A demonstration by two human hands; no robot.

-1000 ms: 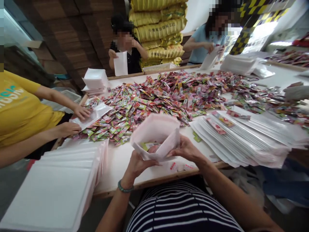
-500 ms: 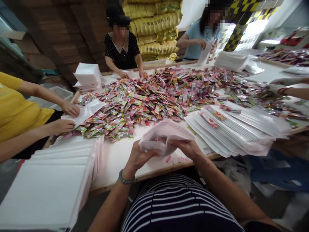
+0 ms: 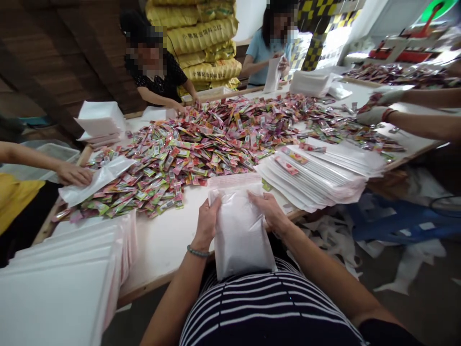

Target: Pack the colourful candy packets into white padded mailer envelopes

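A white plastic mailer bag (image 3: 241, 235) hangs upright in front of my striped shirt, its pinkish flap at the top. My left hand (image 3: 208, 218) grips its left edge near the top, thumb on the front. On the opposite edge, my right hand (image 3: 271, 211) holds it the same way. Just beyond the bag lies a big heap of small colourful sachets (image 3: 201, 144). A fanned stack of white bags (image 3: 309, 178) is to the right of my right hand, with a few sachets on top. What is inside the bag cannot be seen.
A tall stack of white bags (image 3: 54, 288) occupies the near left corner of the table (image 3: 162, 240). Co-workers stand around: a yellow-sleeved arm (image 3: 43, 158) at left, two people across, gloved hands (image 3: 374, 113) at right. Yellow sacks (image 3: 201, 43) are piled behind.
The bag was tilted with its opening toward me; now it hangs upright with its front facing me. My hands have moved to its upper side edges. The view has shifted right.
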